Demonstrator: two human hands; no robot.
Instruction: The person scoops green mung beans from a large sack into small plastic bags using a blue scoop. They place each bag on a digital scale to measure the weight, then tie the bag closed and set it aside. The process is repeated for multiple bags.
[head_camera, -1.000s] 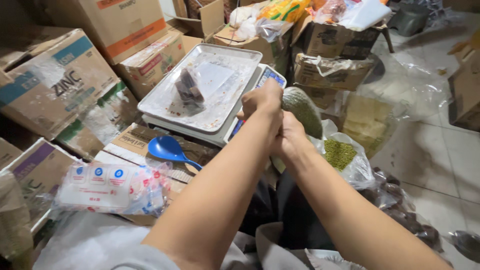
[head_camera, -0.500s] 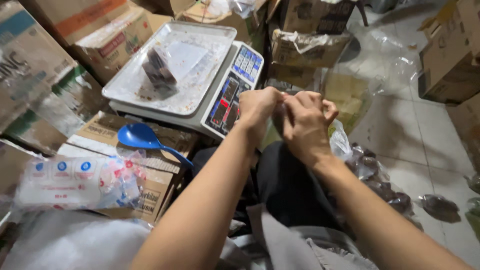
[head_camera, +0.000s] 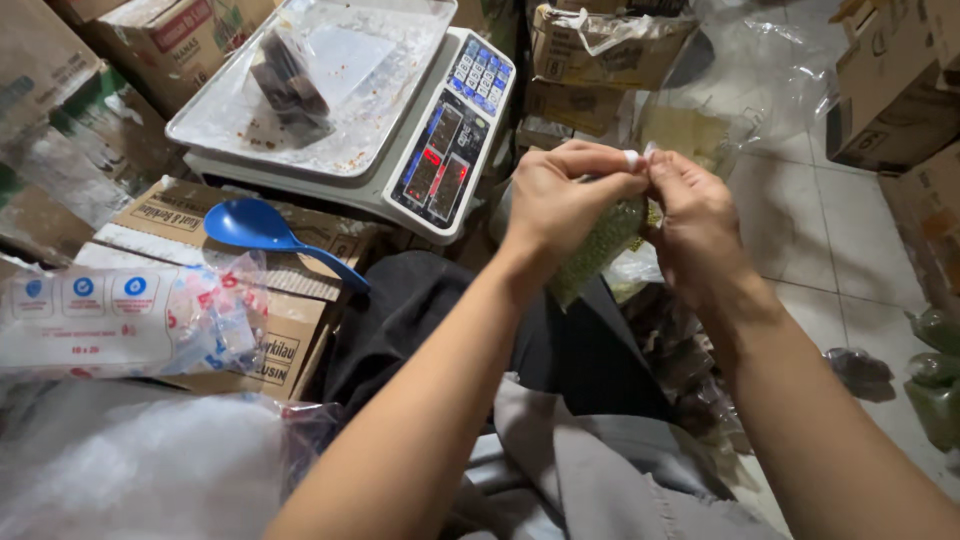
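Observation:
My left hand (head_camera: 560, 200) and my right hand (head_camera: 695, 215) meet in front of me, both pinching the top of a small clear plastic bag of green grains (head_camera: 597, 245). The bag hangs below my fingers, above my lap. To the left stands a digital scale (head_camera: 440, 150) with a metal tray (head_camera: 250, 130); a small packet of dark contents (head_camera: 290, 85) lies on the tray.
A blue plastic scoop (head_camera: 255, 228) rests on a cardboard box (head_camera: 190, 215) beside the scale. A pack of clear bags (head_camera: 120, 320) lies at the left. Cardboard boxes ring the area. Filled green bags (head_camera: 935, 390) sit on the tiled floor at the right.
The view shifted, so the scale now sits further up and left. My hands stay together and the green bag now hangs visibly beneath them, its top pinched between my fingers.

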